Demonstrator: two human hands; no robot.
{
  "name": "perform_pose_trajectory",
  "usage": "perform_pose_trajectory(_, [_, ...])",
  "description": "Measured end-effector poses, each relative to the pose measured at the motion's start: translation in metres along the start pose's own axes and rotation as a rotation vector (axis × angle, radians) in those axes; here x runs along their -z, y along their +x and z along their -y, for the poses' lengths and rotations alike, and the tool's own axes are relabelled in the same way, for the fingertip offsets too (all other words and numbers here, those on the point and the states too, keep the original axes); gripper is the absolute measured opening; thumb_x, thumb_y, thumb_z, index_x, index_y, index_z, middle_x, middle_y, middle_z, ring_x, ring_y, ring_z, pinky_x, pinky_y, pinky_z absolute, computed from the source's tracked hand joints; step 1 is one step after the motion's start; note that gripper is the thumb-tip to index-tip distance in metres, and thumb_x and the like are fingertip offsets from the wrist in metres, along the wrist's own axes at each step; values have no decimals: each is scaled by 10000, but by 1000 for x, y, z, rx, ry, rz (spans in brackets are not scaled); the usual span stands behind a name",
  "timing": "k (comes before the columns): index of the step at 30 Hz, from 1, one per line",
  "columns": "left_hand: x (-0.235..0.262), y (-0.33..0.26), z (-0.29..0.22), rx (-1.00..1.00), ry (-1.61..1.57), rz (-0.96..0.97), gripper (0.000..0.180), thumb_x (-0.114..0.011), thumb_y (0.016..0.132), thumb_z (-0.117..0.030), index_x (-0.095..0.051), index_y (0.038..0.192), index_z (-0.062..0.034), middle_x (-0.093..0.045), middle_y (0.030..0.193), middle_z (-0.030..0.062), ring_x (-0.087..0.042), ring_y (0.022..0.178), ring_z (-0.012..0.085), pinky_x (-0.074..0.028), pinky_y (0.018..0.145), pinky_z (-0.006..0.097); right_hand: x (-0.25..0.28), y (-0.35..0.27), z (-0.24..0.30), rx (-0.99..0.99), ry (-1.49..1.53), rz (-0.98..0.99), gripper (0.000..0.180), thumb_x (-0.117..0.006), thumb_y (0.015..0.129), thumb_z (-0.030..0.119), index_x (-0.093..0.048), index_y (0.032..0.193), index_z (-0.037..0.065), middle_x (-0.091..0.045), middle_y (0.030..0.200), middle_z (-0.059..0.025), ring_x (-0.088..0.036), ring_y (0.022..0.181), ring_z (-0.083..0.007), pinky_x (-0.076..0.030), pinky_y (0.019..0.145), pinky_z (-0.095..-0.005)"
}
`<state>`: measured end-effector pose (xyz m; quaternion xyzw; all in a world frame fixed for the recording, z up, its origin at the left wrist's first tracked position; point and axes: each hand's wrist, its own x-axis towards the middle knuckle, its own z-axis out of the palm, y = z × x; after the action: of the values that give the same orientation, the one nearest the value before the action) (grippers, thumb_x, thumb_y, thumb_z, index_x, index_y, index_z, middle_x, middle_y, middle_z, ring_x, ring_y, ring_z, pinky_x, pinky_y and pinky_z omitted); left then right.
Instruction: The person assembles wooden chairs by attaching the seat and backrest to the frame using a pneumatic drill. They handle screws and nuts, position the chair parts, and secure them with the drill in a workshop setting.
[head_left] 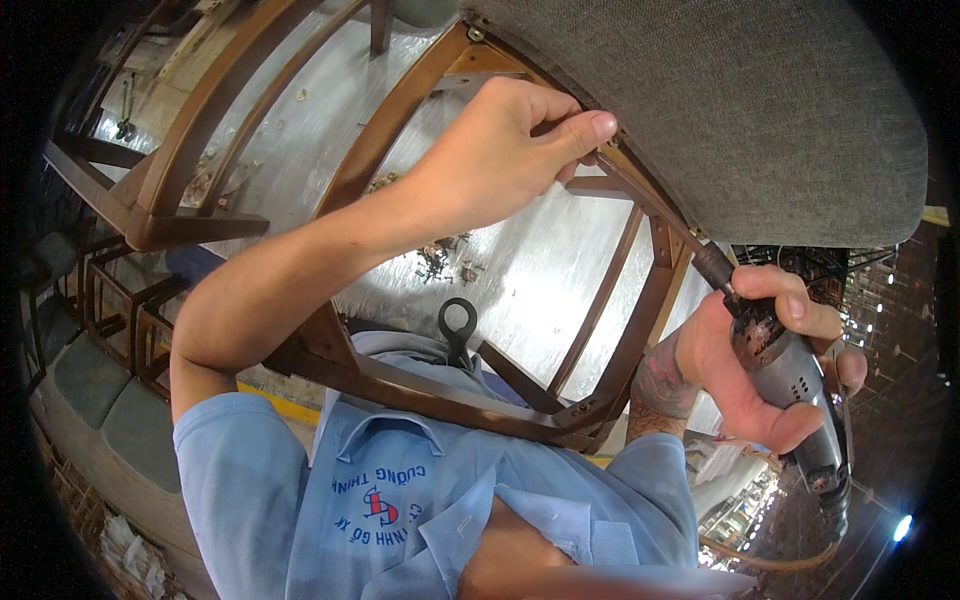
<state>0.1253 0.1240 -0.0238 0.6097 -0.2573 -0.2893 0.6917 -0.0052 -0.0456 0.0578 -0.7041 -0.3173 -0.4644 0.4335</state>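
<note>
Leftmost, a second frame [182,140] of curved, varnished brown wood. Next, over film-covered tabletop [520,300], the main frame [375,135], angular and glossy, with corners apparently already joined and one round metal fastener [476,33] visible at the far corner. Within its outline, dark screws [436,262] in a loose heap, so probably more fixing left. At its far edge, left hand [500,155] closed in a pinch, beside the tip of a slim bit [650,200], with anything between thumb and finger hidden. Beyond, cushion [740,110] of coarse grey weave, round-cornered, lying along that edge; apparently mid-fastening, completeness impossible to tell. Rightmost, right hand [728,355] wrapped around a driver [785,375], dark, cylindrical, vented and scuffed.
</note>
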Motion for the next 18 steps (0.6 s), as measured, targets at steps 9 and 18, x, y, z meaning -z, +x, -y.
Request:
perform_pose_trajectory(9, [4,3,4,-16,2,38,495,-581,999,-409,-670,813,41,-528,610,-3,-465,562,44,-367,485,204,25,-6,-12,28,-93,95,399,-476,1026,252,-293,1369,161,-368,1339,-204,-612,994,-299,-628,569,-391])
perform_pose_trajectory(18, [2,4,1,141,-170,-96,542,-506,1017,-463,-664,920,47,-542,590,19,-482,501,69,-382,481,221,16,-6,-44,392,-653,52,451,-496,1022,193,-259,1406,169,-473,1233,-243,-659,938,-294,-627,548,-348])
